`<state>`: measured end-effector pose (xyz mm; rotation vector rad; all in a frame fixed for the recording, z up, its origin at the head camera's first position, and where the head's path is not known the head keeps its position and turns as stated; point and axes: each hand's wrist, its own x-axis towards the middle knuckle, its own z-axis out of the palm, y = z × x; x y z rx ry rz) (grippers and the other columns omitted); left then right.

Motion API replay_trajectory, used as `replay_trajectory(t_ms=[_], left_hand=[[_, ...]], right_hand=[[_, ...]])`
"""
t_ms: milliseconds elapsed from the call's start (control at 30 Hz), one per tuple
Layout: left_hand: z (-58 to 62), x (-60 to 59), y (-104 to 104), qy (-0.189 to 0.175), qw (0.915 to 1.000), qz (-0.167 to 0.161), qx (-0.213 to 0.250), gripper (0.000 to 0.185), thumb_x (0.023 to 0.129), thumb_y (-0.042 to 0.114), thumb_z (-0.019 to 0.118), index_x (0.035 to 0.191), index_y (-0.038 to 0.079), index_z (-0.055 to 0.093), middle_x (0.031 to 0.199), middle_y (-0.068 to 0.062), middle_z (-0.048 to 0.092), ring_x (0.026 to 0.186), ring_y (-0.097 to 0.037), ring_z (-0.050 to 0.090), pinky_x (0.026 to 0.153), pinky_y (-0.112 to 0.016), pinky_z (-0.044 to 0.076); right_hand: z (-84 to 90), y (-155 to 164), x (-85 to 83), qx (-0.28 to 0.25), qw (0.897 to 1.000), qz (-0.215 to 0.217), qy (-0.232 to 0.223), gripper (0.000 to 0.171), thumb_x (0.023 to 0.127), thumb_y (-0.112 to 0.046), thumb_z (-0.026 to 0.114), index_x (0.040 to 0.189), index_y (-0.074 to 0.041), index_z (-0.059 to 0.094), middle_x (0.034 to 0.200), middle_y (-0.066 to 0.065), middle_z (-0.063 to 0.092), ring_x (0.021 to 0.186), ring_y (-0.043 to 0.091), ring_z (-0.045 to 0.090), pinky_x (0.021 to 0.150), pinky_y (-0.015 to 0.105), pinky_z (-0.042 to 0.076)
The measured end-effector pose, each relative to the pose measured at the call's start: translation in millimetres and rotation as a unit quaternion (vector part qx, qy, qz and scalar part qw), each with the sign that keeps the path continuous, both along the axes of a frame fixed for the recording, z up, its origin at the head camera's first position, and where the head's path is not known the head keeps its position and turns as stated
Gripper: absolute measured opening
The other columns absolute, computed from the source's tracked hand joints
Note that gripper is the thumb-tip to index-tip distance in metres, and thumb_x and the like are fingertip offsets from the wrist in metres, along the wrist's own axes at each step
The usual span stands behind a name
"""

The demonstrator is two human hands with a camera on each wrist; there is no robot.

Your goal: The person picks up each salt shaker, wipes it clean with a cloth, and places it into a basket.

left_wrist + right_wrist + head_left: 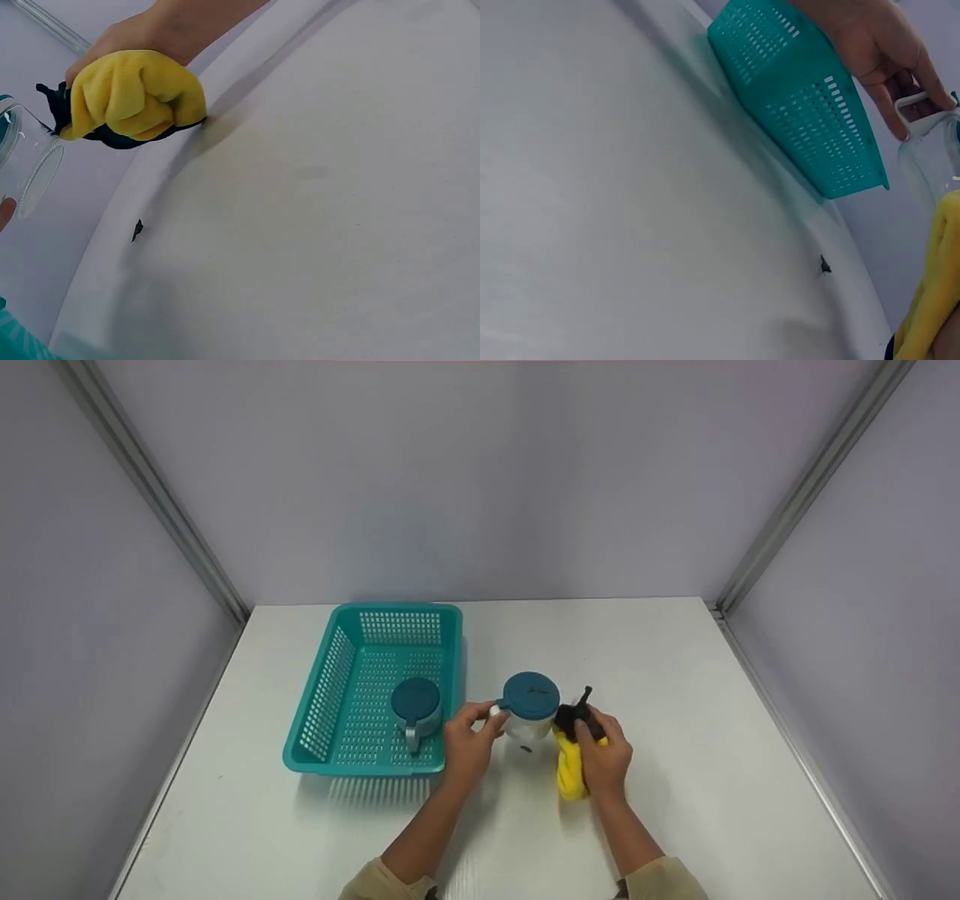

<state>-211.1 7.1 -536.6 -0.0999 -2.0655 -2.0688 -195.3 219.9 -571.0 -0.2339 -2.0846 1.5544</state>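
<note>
Hands hold a cup (529, 711) on the white table (675, 675).

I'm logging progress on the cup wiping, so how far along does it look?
One lidded cup already stands in the teal basket, so that one looks done. In hand: the left hand holds the handle of a second lidded cup on the table, while the right hand grips a yellow cloth beside it. Left: probably wiping this cup and moving it into the basket.
</note>
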Motion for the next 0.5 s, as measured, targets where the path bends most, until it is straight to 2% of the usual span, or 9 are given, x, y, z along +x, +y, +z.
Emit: replay_trajectory(t_ms=[200, 400, 500], left_hand=[[0.6, 3.7, 2.5, -0.010, 0.9998, 0.003, 0.019, 0.014, 0.090, 0.017, 0.073, 0.102, 0.011, 0.073, 0.093, -0.005, 0.066, 0.093, -0.021, 0.065, 0.074, -0.032, 0.060], [3.8, 7.0, 6.9, -0.025, 0.9994, 0.009, 0.022, 0.014, 0.090, 0.019, 0.072, 0.103, 0.012, 0.072, 0.095, -0.004, 0.067, 0.093, -0.020, 0.066, 0.073, -0.031, 0.060], [4.6, 8.2, 10.0, -0.031, 0.9993, 0.011, 0.016, 0.015, 0.090, 0.020, 0.072, 0.103, 0.012, 0.072, 0.095, -0.004, 0.066, 0.092, -0.019, 0.066, 0.072, -0.029, 0.060]], right_hand=[[16.4, -11.6, 0.5, -0.053, 0.998, -0.022, -0.007, 0.031, 0.091, -0.022, 0.071, 0.121, -0.013, 0.068, 0.115, 0.002, 0.069, 0.105, 0.011, 0.061, 0.091, 0.010, 0.047], [24.8, -23.7, 2.4, -0.104, 0.995, -0.005, 0.000, 0.034, 0.095, -0.023, 0.067, 0.126, -0.010, 0.065, 0.121, 0.006, 0.067, 0.106, 0.013, 0.060, 0.093, 0.013, 0.048], [24.1, -29.4, 2.8, -0.104, 0.994, 0.000, 0.014, 0.034, 0.096, -0.019, 0.065, 0.128, -0.009, 0.063, 0.122, 0.008, 0.065, 0.107, 0.014, 0.059, 0.094, 0.014, 0.048]])
